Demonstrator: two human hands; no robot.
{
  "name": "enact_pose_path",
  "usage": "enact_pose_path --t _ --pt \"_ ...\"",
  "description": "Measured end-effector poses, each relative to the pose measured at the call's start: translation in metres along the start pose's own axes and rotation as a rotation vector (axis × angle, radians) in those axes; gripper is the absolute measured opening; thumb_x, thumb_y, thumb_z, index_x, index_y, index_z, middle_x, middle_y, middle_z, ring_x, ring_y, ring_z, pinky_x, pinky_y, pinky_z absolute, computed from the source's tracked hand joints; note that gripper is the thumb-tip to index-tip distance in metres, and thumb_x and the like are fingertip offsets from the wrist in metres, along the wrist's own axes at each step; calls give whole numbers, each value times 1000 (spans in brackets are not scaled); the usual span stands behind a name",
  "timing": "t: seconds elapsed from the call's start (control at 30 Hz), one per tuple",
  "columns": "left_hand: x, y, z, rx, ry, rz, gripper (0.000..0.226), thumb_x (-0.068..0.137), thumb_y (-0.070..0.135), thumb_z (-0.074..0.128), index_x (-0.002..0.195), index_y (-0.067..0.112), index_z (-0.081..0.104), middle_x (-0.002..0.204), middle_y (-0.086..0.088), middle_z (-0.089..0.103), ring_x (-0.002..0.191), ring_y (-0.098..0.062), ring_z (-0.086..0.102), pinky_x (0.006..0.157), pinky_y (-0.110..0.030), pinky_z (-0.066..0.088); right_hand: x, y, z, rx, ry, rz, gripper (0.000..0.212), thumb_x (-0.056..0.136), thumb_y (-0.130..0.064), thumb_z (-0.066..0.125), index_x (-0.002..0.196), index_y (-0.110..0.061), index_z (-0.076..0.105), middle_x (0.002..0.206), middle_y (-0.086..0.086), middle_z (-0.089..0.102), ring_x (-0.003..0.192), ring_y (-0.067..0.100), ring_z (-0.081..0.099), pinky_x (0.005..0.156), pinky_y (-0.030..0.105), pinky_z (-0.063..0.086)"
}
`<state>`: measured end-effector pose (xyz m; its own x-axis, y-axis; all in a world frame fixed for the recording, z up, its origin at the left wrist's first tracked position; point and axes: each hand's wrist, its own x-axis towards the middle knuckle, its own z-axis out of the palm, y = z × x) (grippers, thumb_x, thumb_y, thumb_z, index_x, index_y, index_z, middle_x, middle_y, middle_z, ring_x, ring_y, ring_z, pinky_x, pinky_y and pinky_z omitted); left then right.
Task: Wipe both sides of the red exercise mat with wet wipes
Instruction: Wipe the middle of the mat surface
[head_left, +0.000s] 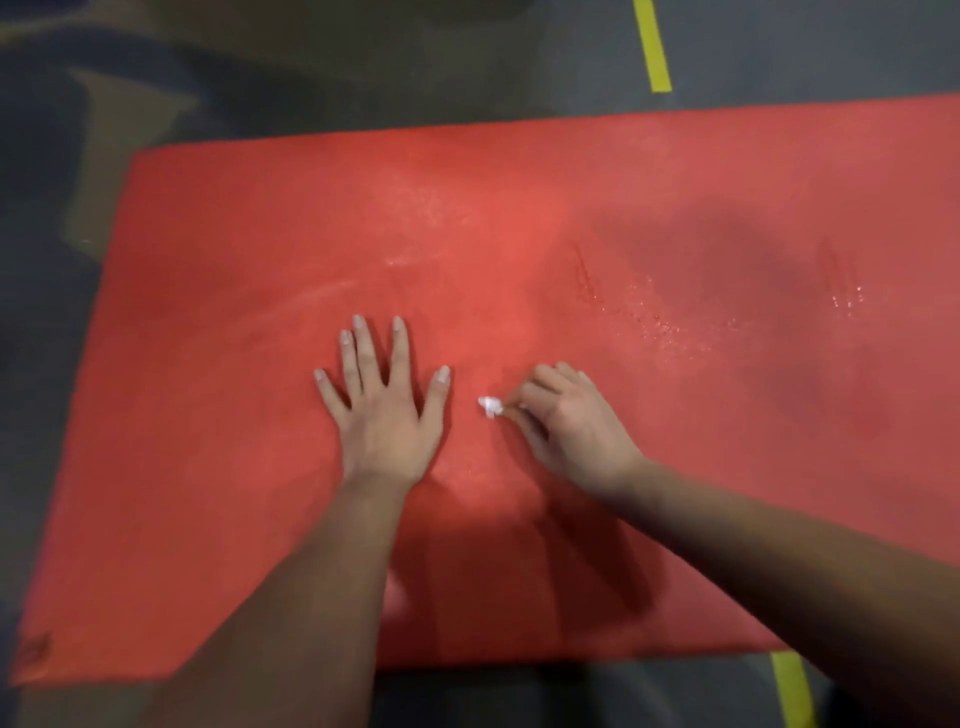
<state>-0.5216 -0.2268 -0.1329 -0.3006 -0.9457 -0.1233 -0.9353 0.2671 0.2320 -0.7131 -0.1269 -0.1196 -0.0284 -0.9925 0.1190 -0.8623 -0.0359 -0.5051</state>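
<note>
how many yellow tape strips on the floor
2: one yellow tape strip beyond the far edge of the red exercise mat, upper right; the other past its near edge, lower right. They may be one line hidden under the mat.

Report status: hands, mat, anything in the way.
Left hand flat on red mat, fingers spread. Right hand pinches small white wipe wad against mat. Mat flat on floor, wet sheen rightward. Nothing in the way.

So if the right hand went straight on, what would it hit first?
Likely the left hand, at its thumb: the right hand, pinching a white wipe, points left across the red mat, bare mat between.
</note>
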Motion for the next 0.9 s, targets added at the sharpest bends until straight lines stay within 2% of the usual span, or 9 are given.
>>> enact_pose_path --t 0.1,0.27,0.4,0.5,0.6,0.7,0.77,0.83,0.9 --pt "-54 -4 14 7 93 31 63 104 48 28 162 21 28 170 -10 17 158 -25 11 126 -56 10 -44 -15 0 96 -137 -106 18 101 -26 55 94 -16 68 90 2 59 80 26 55 72 45 48" --pt "-96 -10 21 -11 113 37 56 105 35 32 159 20 35 168 -6 25 157 -21 18 127 -50 12 -54 -15 -5 11 -159 -148 26 98 -35 50 94 -21 72 88 0 59 79 26 57 69 43 50" --pt "-89 -7 17 31 -10 11 61 105 44 16 164 29 13 172 -2 5 159 -19 0 128 -48 0 -43 -9 -6 33 -106 -18 20 94 -29 56 93 -19 73 84 2 59 73 30 58 67 46 52" --pt "-88 -7 12 45 -107 -5 63 103 49 9 164 32 0 172 0 -10 157 -18 -14 126 -48 -9 -72 -32 -13 133 -251 -145 11 96 -19 63 86 -16 68 83 3 57 74 28 57 67 39 48" --pt "-83 -6 7 47 -180 -12 62 105 51 8 163 33 -8 170 1 -20 155 -17 -23 125 -49 -14 -99 -48 -16 114 -393 -240 16 98 -25 55 86 -17 62 86 1 57 81 27 58 71 39 46" --pt "-82 -5 2 55 -252 -5 67 104 57 11 161 33 -15 167 1 -28 152 -17 -31 123 -50 -18 -99 -45 -12 45 -283 -149 23 101 -32 50 88 -19 64 88 0 56 81 25 56 71 40 46" --pt "-78 -5 -3 51 -321 -6 73 102 65 12 160 33 -20 165 1 -34 150 -17 -35 122 -50 -20 -101 -46 -12 72 -234 -101 26 103 -32 50 90 -17 66 89 1 56 80 25 55 72 42 47" --pt "-72 -5 -8 70 -417 -16 85 96 77 15 156 34 -27 161 1 -41 147 -18 -40 120 -50 -24 -114 -51 -13 98 -270 -163 29 106 -33 46 92 -16 66 90 2 55 80 25 55 71 41 46" --pt "-67 -5 -14 90 -522 -23 102 85 90 19 152 35 -34 156 1 -49 143 -20 -46 118 -50 -27 -129 -54 -18 112 -331 -230 23 104 -31 50 96 -17 66 91 1 57 82 24 56 73 38 47"
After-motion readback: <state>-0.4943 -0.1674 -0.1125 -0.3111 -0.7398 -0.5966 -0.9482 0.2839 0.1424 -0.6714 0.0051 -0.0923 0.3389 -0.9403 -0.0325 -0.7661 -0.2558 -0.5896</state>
